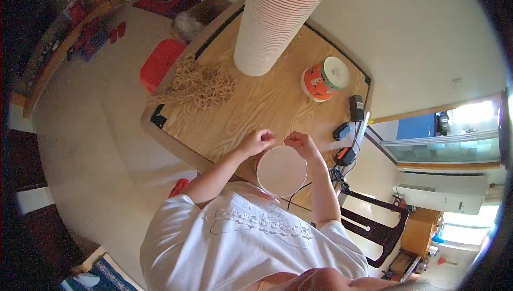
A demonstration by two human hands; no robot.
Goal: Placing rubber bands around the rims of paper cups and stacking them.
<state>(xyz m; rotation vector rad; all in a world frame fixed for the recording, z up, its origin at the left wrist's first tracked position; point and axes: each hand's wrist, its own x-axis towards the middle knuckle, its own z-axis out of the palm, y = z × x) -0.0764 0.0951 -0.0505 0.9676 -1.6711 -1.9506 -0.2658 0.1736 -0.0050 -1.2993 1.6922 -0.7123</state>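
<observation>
fists (258,142) (300,142) over cup (281,171) — grip unclear

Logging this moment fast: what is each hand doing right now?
Left hand: fingers curled at the far rim of the white-lidded cup; whether it pinches anything cannot be told.
Right hand: the same, fingers curled at that rim.

A wooden tabletop (251,114) with a pale rim stands on a beige floor (91,130), against a plain white wall (417,40). A red stool (162,61) sits just beside it. Daylight glares through a window (470,114) at right; a dark shelf (59,40) lines the left.
</observation>
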